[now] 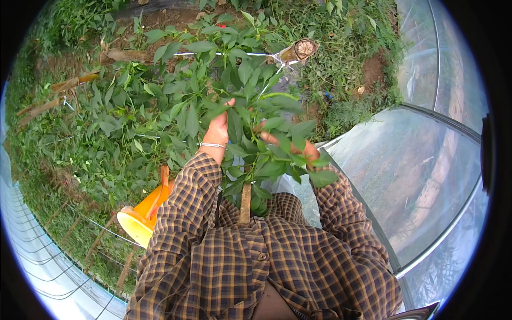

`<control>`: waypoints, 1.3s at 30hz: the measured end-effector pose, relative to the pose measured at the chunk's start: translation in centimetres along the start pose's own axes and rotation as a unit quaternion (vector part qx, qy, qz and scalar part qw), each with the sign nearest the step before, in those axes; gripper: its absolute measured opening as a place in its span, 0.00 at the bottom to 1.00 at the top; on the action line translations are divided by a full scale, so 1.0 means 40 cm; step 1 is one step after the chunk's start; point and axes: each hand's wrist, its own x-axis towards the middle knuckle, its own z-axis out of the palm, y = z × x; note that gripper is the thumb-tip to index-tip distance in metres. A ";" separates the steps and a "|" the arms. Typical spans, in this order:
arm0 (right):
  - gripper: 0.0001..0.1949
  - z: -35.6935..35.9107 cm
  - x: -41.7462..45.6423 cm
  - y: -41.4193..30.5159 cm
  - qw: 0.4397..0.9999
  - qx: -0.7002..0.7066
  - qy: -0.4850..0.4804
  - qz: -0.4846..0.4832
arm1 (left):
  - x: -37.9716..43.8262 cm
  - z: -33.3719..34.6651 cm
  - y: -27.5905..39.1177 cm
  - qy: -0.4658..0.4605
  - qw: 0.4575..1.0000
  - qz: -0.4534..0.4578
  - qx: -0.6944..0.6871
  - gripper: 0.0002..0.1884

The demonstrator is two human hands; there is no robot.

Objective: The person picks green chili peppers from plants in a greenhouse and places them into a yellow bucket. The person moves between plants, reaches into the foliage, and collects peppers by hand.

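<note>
Both hands reach into a leafy green pepper plant (272, 168) in front of me. My left hand (218, 130), with a pale bracelet (212, 145) at the wrist, is upright among the leaves; foliage hides most of its fingers. On the other side, my right hand (274, 139) is blurred and partly covered by leaves, its fingers extended towards the stems. Whether either hand grips anything is hidden. Just beyond the right hand, a slender green pepper (282, 95) shows among the leaves.
White string (248, 54) runs through the plants to a cut wooden stake (302, 50). An orange plastic container (144, 212) is beside my left forearm. Clear plastic sheeting (400, 172) on a frame borders my right side. A wooden stake (245, 202) stands close to my waist.
</note>
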 end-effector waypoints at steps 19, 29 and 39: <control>0.23 -0.034 0.020 0.079 0.867 -0.341 0.298 -0.209 | 0.075 0.116 -0.071 0.093 0.984 0.150 0.023 0.18; 0.28 0.284 0.096 0.004 0.663 -0.693 0.225 -0.169 | -0.037 0.012 -0.092 -0.095 0.967 0.238 -0.004 0.14; 0.32 0.219 -0.012 -0.012 0.698 -0.662 0.251 -0.107 | -0.017 0.006 -0.028 -0.158 0.922 -0.020 -0.352 0.31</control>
